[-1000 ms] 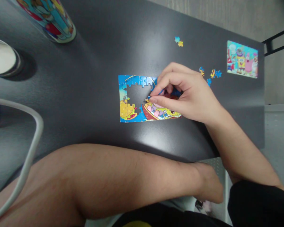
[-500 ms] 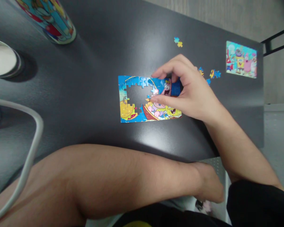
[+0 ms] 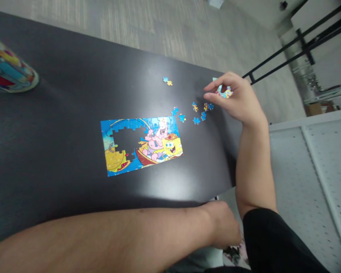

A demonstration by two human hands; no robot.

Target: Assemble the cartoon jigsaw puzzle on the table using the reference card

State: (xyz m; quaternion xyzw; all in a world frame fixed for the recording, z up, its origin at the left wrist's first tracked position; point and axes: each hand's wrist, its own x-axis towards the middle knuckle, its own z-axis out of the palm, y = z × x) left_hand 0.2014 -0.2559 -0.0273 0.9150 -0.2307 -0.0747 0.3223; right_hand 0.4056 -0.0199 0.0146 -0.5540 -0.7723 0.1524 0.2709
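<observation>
My right hand [image 3: 235, 96] hovers over the right end of the table, thumb and index finger apart with nothing visible between them. Behind it, partly covered, lies a small cartoon picture card [image 3: 226, 92]. Loose blue and yellow puzzle pieces [image 3: 197, 120] lie just left of this hand. A partly assembled jigsaw puzzle [image 3: 147, 156] lies further left, with an unfilled gap in its left-middle part. My left forearm crosses the bottom of the view. Its hand [image 3: 223, 223] hangs bent at the table's near edge, its fingers hidden.
A cartoon-printed can [image 3: 10, 68] stands at the far left of the dark table [image 3: 74, 94]. Two joined puzzle pieces [image 3: 167, 81] lie near the back edge. A black metal rail [image 3: 272, 57] and a light perforated panel [image 3: 307, 170] are beyond the right end.
My right hand has moved off the puzzle, rightward to beside the picture card. The camera view has shifted right, so the table's things appear further left. My left hand stays low.
</observation>
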